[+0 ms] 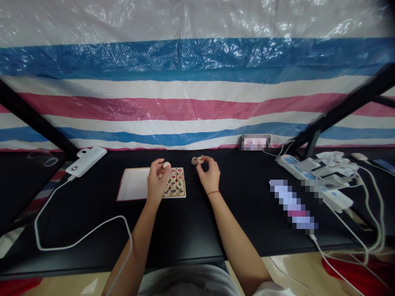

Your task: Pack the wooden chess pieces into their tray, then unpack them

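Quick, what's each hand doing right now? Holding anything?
Left hand: fingers closed on a round game piece.
Right hand: thumb and finger pinching another piece; whether it's lifted, I can't tell.

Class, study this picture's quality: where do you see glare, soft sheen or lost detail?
Head view: bright glints speckle the upper striped sheet; head view: a soft sheen lies near the front of the black desk; head view: coarse pixel blocks mask the cabled device at right, while boxed pieces show discernible characters.
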{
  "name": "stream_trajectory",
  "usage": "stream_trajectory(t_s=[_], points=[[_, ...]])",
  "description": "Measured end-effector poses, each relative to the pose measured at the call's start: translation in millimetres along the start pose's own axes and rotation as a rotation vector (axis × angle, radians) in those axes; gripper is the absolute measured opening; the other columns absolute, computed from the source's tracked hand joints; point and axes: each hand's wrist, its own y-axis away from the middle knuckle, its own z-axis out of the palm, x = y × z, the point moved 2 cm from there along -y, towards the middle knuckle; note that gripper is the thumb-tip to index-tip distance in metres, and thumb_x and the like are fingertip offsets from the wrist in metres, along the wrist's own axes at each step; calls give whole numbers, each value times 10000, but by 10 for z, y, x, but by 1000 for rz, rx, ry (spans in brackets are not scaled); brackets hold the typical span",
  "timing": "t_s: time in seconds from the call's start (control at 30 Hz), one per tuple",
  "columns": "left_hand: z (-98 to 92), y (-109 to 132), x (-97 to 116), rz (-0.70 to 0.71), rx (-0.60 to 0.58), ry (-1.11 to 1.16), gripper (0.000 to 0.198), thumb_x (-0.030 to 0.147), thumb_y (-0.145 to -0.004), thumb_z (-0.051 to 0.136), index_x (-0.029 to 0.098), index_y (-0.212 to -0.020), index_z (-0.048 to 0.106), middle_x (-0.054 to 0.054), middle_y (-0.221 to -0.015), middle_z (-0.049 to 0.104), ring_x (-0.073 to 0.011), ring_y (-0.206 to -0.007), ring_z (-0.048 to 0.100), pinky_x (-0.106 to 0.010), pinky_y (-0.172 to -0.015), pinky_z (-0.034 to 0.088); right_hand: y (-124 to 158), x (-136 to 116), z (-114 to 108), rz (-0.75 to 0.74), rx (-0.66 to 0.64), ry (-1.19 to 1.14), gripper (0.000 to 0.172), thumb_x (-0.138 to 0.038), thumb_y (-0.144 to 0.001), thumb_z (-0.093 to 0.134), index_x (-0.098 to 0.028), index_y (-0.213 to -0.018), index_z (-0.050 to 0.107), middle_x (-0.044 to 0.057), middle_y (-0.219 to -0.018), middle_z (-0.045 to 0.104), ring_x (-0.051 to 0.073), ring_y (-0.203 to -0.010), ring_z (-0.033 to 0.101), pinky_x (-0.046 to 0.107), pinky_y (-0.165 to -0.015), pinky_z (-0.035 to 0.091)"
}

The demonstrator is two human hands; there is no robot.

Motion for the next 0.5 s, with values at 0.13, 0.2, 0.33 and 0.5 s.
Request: stream_trajectory(t_s=[0.13, 0.2, 0.33, 0.5], points=[[-19, -22, -48, -77, 12, 95, 378, 380, -769, 649, 210, -1104, 600, -57, -1020, 687, -170, -875, 666, -281, -743, 541, -66, 364, 19, 107, -59, 150, 142, -314, -845, 539, -218, -892, 632, 80, -949, 703, 260, -954, 586, 410, -862, 433], [-4, -21, -74, -96, -13, 100, 421, 360, -760, 661, 209, -1146, 593, -58, -1006, 686, -170, -857, 668, -279, -720, 547, -67, 435, 62, 123, -117, 207, 123, -308, -846, 547, -224, -868, 635, 74, -923, 704, 269, -976, 572, 419, -855, 422], [34, 6, -59, 56, -73, -94, 358, 329, -787, 652, 213, -1123, 609, -60, -1033, 666, -161, -846, 660, -300, -779, 543, -50, 298, 71, 94, -108, 181, 138, -313, -853, 553, -214, -875, 646, 81, -961, 704, 271, -1004, 569, 434, -879, 422], [115, 99, 12, 330, -167, -439, 236, 217, -803, 642, 224, -1038, 623, -42, -964, 655, -165, -827, 631, -309, -821, 509, 93, -258, 36, -84, -297, -233, 279, -407, -830, 598, -210, -1021, 643, 74, -1004, 700, 206, -899, 637, 334, -797, 505]])
